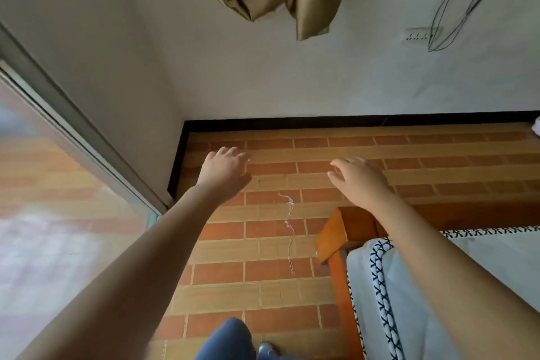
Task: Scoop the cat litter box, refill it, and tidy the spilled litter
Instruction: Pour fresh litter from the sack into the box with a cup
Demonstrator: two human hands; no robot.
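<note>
Both hands [225, 168] [358, 178] outstretched, palms down, empty.

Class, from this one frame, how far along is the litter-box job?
Nothing looks done: no litter box, scoop or litter shows. In hand: nothing, as the left hand and right hand are open and empty above the brick-pattern floor. Scooping, refilling and tidying all remain.

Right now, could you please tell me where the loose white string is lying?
In the head view, the white string lies on the brick-patterned floor, centre frame, between the outstretched arms and just left of the wooden furniture corner.
</note>
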